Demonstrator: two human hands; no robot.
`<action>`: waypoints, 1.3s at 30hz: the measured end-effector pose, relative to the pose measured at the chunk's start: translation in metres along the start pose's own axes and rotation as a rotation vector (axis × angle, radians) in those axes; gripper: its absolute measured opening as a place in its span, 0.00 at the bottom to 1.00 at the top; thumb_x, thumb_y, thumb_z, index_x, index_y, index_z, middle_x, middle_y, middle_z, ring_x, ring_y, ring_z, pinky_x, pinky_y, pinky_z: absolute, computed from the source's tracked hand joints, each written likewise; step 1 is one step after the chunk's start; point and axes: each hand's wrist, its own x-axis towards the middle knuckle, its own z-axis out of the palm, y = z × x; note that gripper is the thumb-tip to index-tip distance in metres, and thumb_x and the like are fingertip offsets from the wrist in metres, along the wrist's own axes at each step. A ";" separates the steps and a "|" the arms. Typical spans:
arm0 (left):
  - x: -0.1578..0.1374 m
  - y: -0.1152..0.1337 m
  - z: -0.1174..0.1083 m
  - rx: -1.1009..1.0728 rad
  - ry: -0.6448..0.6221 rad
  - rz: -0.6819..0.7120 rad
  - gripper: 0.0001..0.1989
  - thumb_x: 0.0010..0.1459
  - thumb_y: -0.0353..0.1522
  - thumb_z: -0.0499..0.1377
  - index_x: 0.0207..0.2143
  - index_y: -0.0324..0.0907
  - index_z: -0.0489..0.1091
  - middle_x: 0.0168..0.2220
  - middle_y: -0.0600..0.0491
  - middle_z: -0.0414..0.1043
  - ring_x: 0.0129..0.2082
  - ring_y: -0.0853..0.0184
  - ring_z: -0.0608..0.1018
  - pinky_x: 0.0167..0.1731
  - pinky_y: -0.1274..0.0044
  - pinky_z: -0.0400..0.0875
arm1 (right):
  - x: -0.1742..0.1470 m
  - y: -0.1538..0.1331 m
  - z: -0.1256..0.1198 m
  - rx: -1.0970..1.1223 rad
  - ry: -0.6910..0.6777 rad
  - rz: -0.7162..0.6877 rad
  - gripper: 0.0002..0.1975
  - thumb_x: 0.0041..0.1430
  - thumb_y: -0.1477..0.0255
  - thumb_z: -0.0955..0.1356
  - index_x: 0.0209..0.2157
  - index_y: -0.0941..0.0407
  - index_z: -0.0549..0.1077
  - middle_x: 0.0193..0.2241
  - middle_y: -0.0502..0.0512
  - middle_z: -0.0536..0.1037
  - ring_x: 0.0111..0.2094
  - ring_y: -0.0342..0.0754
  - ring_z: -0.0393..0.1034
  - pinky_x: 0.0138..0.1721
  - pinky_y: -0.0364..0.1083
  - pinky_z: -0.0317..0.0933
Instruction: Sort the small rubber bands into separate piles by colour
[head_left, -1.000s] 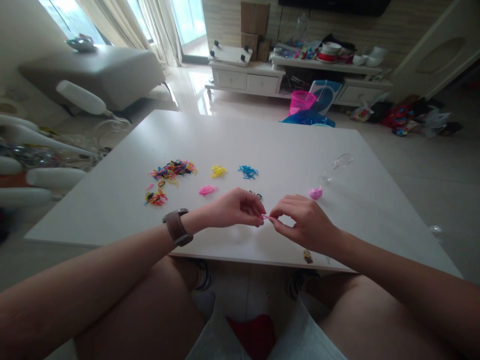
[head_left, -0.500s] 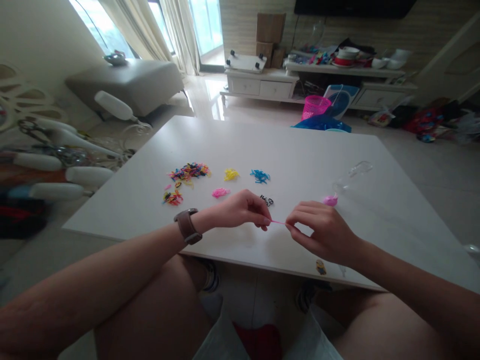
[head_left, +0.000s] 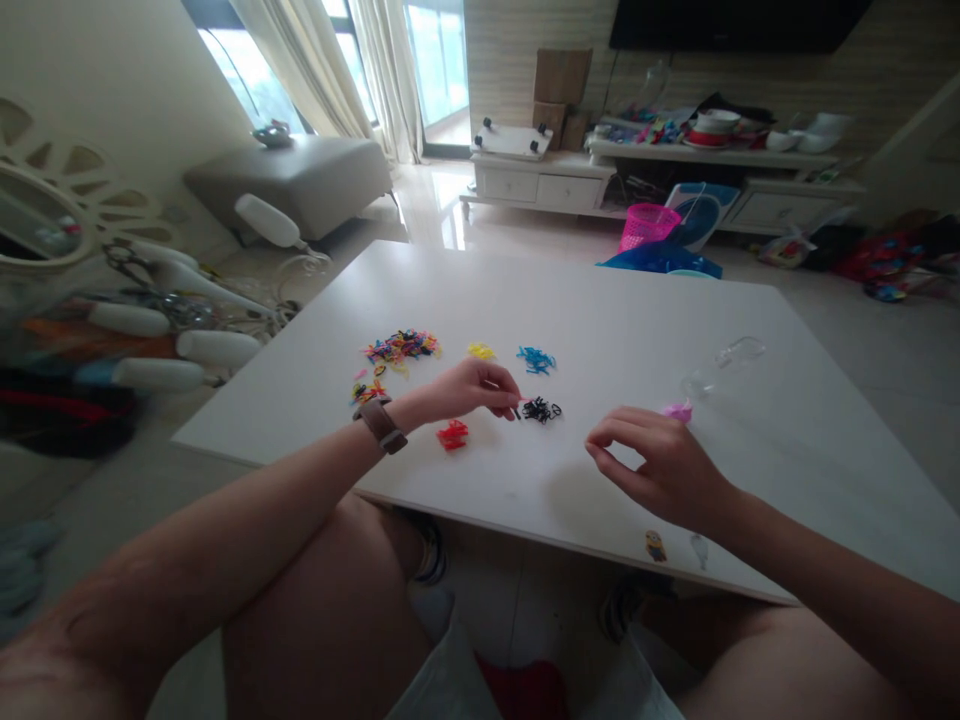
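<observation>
My left hand, with a watch on its wrist, pinches a thin pink rubber band. Its fingertips are just left of a pile of black rubber bands. Red bands lie nearer me, below that wrist. Behind the hand are yellow bands and blue bands. My right hand hovers over the table to the right, thumb and forefinger pressed together. Whether anything is between those fingertips is too small to see. Just past it lies a crumpled pink-purple item.
Mixed coloured bands and a smaller mixed heap lie on the white table's left side. Clear plastic pieces lie at the right. A cartoon sticker is near the front edge. Chairs or lamp-like white parts stand left.
The pink band was stretched between both hands; now only my left hand visibly has it. That hand has moved away from the right one, uncovering the black and red piles. The view has shifted.
</observation>
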 end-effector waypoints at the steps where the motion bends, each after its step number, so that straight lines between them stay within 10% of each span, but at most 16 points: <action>1: 0.000 -0.005 -0.013 0.018 0.083 -0.022 0.16 0.53 0.41 0.70 0.34 0.36 0.78 0.30 0.46 0.81 0.31 0.67 0.82 0.35 0.76 0.77 | -0.001 0.001 -0.002 0.002 0.003 0.016 0.06 0.66 0.75 0.66 0.33 0.55 0.72 0.29 0.53 0.76 0.31 0.47 0.69 0.35 0.46 0.61; 8: -0.014 -0.045 -0.073 0.182 0.451 -0.129 0.14 0.51 0.38 0.70 0.30 0.35 0.78 0.27 0.46 0.79 0.28 0.67 0.80 0.32 0.77 0.76 | -0.010 0.007 -0.007 0.007 -0.036 0.046 0.07 0.66 0.74 0.66 0.33 0.54 0.73 0.30 0.54 0.77 0.32 0.47 0.71 0.34 0.46 0.63; 17: -0.012 -0.058 -0.074 0.496 0.446 -0.263 0.06 0.51 0.31 0.66 0.27 0.37 0.80 0.23 0.49 0.78 0.24 0.67 0.79 0.23 0.80 0.69 | -0.013 0.001 -0.011 -0.004 -0.067 0.049 0.08 0.66 0.73 0.65 0.32 0.54 0.74 0.30 0.54 0.78 0.31 0.47 0.71 0.33 0.45 0.63; 22: -0.014 -0.054 -0.082 0.436 0.472 -0.296 0.08 0.47 0.34 0.69 0.27 0.37 0.80 0.24 0.49 0.78 0.24 0.66 0.79 0.24 0.78 0.69 | -0.017 -0.001 -0.017 -0.018 -0.070 0.052 0.08 0.66 0.74 0.65 0.33 0.55 0.75 0.30 0.55 0.79 0.31 0.47 0.72 0.31 0.44 0.64; 32: -0.077 -0.068 -0.146 0.269 0.914 -0.410 0.20 0.35 0.39 0.73 0.30 0.36 0.79 0.26 0.48 0.77 0.27 0.66 0.76 0.26 0.77 0.65 | -0.029 0.007 -0.023 0.006 -0.074 0.087 0.09 0.66 0.71 0.65 0.35 0.53 0.77 0.32 0.55 0.80 0.31 0.48 0.74 0.25 0.44 0.66; 39: -0.096 -0.091 -0.148 0.322 0.808 -0.418 0.22 0.29 0.39 0.75 0.29 0.37 0.79 0.26 0.50 0.77 0.26 0.67 0.74 0.26 0.77 0.64 | -0.032 0.009 -0.027 0.014 -0.093 0.095 0.09 0.67 0.69 0.65 0.35 0.53 0.78 0.32 0.56 0.80 0.31 0.48 0.74 0.23 0.43 0.66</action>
